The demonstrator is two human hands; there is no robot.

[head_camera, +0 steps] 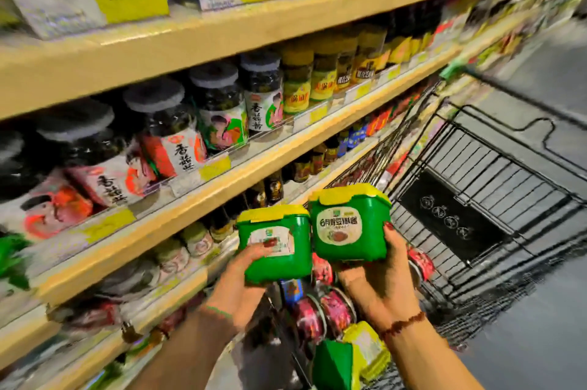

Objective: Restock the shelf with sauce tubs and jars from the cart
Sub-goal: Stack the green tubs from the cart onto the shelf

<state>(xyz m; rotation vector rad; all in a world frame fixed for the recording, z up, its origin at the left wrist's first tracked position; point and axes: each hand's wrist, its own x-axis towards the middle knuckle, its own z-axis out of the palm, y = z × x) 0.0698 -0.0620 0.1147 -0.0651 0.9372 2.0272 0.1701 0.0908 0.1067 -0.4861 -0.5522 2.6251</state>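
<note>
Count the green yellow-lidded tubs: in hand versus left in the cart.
In hand: 2, left tub and right tub
In cart: 1 visible, tipped tub
Total: 3

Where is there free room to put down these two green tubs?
The far end of the cart is bare, beyond the red jars. The grey-lidded jars stand packed on the middle shelf; no gap shows.

tubs [349,231]: glossy green plastic | cart [495,186]: black metal wire | jars [222,103]: glass
</note>
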